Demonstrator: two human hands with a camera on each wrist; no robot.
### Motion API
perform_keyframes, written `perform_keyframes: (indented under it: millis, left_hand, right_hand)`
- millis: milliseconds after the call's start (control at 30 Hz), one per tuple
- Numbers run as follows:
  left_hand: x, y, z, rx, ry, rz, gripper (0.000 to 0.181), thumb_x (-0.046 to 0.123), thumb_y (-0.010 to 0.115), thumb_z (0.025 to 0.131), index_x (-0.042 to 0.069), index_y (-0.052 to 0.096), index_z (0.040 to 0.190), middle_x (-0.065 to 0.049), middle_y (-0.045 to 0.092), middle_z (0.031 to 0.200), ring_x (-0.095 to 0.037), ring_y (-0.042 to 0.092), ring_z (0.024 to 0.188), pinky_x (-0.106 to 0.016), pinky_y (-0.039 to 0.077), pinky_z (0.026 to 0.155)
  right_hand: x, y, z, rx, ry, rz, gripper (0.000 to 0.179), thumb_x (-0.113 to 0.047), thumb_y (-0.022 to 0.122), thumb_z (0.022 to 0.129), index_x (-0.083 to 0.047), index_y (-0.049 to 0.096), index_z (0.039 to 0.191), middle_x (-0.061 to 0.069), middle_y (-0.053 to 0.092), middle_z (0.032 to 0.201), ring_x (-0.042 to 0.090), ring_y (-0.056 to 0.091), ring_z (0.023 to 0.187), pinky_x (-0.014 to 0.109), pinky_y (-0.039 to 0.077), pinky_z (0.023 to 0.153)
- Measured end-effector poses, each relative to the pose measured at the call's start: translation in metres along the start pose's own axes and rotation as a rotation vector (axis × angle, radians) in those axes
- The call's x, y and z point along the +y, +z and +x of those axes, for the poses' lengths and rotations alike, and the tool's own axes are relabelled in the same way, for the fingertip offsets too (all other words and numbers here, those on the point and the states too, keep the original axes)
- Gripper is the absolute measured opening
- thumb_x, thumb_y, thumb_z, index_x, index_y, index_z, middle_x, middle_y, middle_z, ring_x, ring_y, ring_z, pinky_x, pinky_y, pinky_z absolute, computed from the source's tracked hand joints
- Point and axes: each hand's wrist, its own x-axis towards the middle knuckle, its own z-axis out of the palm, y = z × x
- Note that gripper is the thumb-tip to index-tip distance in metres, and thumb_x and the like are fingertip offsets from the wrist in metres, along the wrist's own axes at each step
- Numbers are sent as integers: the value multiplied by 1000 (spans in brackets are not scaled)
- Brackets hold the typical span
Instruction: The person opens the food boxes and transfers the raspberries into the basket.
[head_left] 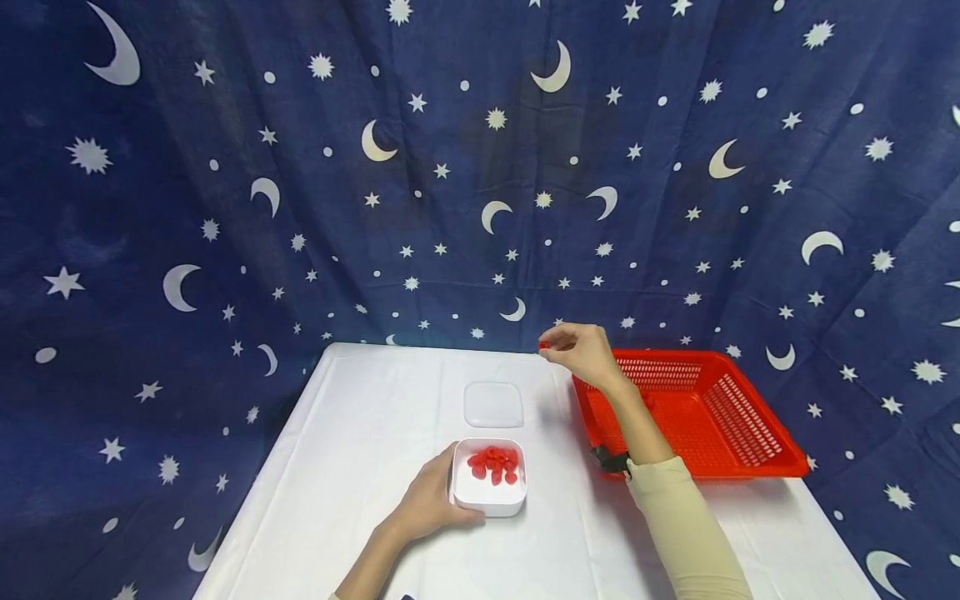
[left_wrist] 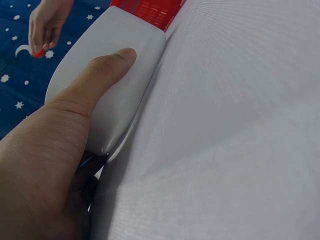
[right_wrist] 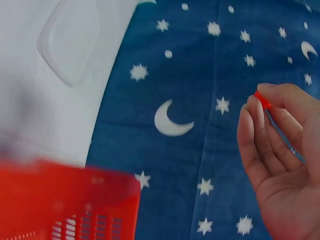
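Observation:
My left hand [head_left: 429, 505] grips a square white container [head_left: 489, 498] from its left side, the thumb [left_wrist: 112, 65] laid along the near wall and the other fingers behind. Inside the container lie several red raspberries [head_left: 496, 461], bunched toward the far side. Up and to the right, my right hand [head_left: 582, 354] is raised near the far edge of the table, left of a red basket [head_left: 757, 417]. Between thumb and fingertips it pinches a small raspberry [right_wrist: 263, 100], partly hidden by the fingers. The other fingers of that hand curve loosely.
A translucent lid [head_left: 492, 405] lies flat behind the container. The slotted red basket stands on the right of the white-covered table [head_left: 352, 433], with a small red piece [head_left: 648, 401] inside, partly hidden by my right forearm. A dark blue curtain [head_left: 450, 150] with moons and stars hangs behind.

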Motion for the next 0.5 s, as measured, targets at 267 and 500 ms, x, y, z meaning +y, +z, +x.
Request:
perform_keyframes:
  millis: [267,500]
  left_hand:
    - [1,0,0,-2,6,0,119,65,94,60,35,34,159,15,53,149,-21,52,138,-58,41,115]
    - [0,0,1,-3,3,-6,118,64,94,61,35,35,158,16,54,148,-19,52,138,-57,42,115]
  right_hand:
    - [20,-34,3,118,71,-25,17,-18,87,86,-13,81,102,4,79,90,19,74,78,25,60,65]
    - [42,-56,3,197,147,-124,19,-22,88,85,-14,82,101,6,79,91,17,72,77,26,55,61]
